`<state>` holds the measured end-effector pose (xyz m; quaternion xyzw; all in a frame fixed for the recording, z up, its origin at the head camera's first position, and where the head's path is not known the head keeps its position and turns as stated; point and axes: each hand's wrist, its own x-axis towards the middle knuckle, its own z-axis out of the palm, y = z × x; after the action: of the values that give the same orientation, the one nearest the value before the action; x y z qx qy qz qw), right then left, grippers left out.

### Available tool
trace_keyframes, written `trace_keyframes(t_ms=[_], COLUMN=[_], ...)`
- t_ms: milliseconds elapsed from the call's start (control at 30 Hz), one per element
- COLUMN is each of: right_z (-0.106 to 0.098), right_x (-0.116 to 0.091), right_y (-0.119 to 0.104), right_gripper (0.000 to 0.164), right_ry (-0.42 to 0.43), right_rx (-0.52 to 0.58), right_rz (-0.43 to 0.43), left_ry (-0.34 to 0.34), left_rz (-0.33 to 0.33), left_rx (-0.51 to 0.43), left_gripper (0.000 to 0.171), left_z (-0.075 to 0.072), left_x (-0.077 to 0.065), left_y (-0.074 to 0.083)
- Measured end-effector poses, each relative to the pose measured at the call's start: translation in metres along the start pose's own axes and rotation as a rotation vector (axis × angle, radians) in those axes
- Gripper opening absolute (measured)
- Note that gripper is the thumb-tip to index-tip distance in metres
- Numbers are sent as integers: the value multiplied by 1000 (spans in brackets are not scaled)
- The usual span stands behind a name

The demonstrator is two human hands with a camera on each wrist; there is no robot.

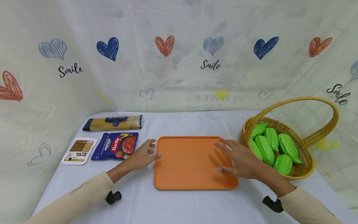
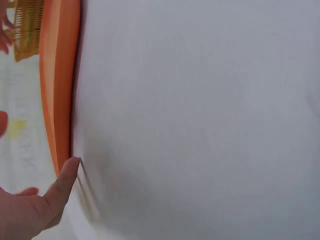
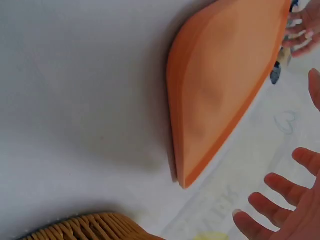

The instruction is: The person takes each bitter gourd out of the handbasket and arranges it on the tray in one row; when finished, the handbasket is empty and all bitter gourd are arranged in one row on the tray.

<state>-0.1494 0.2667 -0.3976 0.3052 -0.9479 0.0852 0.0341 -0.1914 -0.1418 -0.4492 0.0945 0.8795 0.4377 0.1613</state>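
An orange tray (image 1: 193, 163) lies flat on the white-covered table, with one hand at each short side. My left hand (image 1: 143, 155) is beside its left edge, thumb reaching to the rim; the left wrist view also has that hand (image 2: 35, 210) near the tray's rim (image 2: 62, 90). Over the tray's right part hovers my right hand (image 1: 240, 157), fingers spread and holding nothing. In the right wrist view the right hand's (image 3: 295, 205) fingers stand apart from the tray (image 3: 225, 75).
A wicker basket (image 1: 303, 165) with a tall handle stands at the right, holding several green starfruit-like pieces (image 1: 264, 149). On the left lie a spaghetti pack (image 1: 114, 123), a blue Barilla pouch (image 1: 114, 146) and a white-edged flat package (image 1: 79, 151). A heart-printed curtain (image 1: 179, 74) hangs behind.
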Motion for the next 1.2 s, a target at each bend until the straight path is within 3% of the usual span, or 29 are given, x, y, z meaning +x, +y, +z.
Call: trace_keyframes(t_ms=[167,300,567,733,867,1033,1200], right_z=[-9,-17,-40,-56,-68,-80,-91], right_x=[-4,-6,-12,-17,-24,-34,-42], right_y=[3,6,14,25,34,45,59], right_gripper=[85,83,66,51,47,45,39], right_ry=[5,-13,-77,-60,-105,-191,-200], right_rx=[53,100,281,391,475,519,545], right_rz=[58,101,167,79,65,121,128], left_ry=[-3,4,15,15,14,16,15], left_rz=[-143,-195,-166,-166,-168,-168,-163], left_rx=[-217,-295,-299,-287,-281,-288,-295], left_gripper=[78,75,70,68,67,66,65], left_z=[4,6,10,9,9,9,9], left_x=[7,10,12,12,11,12,11], left_y=[0,1,-2,-3,-3,-4,-4])
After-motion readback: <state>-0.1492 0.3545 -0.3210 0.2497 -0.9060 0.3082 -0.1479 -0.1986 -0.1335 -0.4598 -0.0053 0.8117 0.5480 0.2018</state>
